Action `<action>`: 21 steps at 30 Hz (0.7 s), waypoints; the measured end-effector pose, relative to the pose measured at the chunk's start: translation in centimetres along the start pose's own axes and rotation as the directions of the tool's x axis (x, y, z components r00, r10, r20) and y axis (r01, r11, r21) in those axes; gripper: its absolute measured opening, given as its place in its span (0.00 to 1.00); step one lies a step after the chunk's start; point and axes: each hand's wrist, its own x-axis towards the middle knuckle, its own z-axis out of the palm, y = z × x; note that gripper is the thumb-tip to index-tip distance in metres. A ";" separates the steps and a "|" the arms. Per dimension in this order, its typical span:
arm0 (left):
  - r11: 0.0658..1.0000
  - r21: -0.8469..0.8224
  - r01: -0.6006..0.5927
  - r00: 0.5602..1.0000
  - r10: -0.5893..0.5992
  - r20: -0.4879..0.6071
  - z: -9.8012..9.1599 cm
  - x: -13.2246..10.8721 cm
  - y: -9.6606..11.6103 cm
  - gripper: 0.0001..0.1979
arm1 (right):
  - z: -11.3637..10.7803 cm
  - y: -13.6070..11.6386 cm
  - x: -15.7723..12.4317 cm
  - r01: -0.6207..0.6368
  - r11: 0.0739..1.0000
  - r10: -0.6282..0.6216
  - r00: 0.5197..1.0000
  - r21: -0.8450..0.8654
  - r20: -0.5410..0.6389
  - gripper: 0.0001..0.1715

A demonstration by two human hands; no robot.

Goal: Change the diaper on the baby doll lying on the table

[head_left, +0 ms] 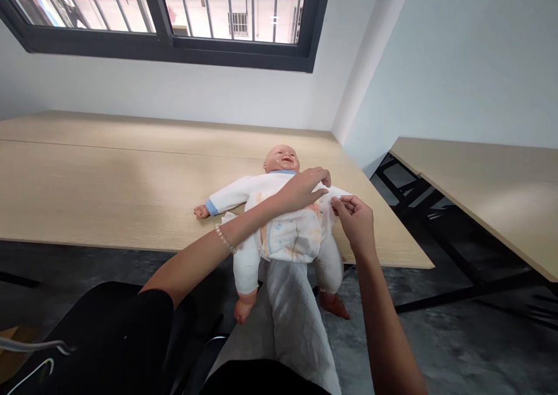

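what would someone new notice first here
A baby doll in a white suit lying on its back on a pale wooden table, legs hanging over the edge, would catch the eye first. The left hand lies across its chest while the right hand pinches a white nappy tab. A barred window sits above.

Infant doll point(257, 189) supine on the bench point(108, 191), head away from me, feet past the edge; white long-sleeved suit, blue cuffs. White pastel-printed diaper point(292, 238) around its hips. My left hand point(300, 190) lies flat across the waist; my right hand point(355, 223) pinches the diaper's side tab point(337, 196).
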 end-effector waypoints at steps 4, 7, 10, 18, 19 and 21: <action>0.949 0.308 -0.065 0.988 0.018 0.153 -1.2 -3.7 2.2 0.15 | 0.4 -0.3 0.0 0.011 0.999 -0.012 1.000 -0.032 -0.013 0.27; 0.961 0.270 -0.068 0.972 0.003 0.235 -1.3 -5.5 2.0 0.17 | 0.6 -0.7 -0.4 0.044 0.997 -0.045 0.999 -0.061 -0.013 0.25; 0.994 0.087 -0.060 0.973 0.039 0.228 -1.2 -5.9 0.3 0.17 | 1.0 -1.4 -0.9 0.081 0.994 -0.082 0.997 -0.073 0.001 0.23; 0.931 -0.337 0.144 0.985 -0.100 0.143 -0.5 -5.5 -2.3 0.19 | 3.5 -3.4 -2.0 0.240 0.894 -0.197 0.969 -0.379 0.149 0.14; 0.921 -0.354 0.161 0.983 -0.120 0.136 -0.4 -5.6 -2.3 0.21 | 3.9 -3.5 -2.1 0.266 0.857 -0.214 0.963 -0.442 0.165 0.12; 0.932 -0.321 0.167 0.984 -0.137 0.116 -0.4 -5.7 -2.2 0.19 | 4.7 -3.6 -2.3 0.313 0.776 -0.247 0.950 -0.547 0.193 0.10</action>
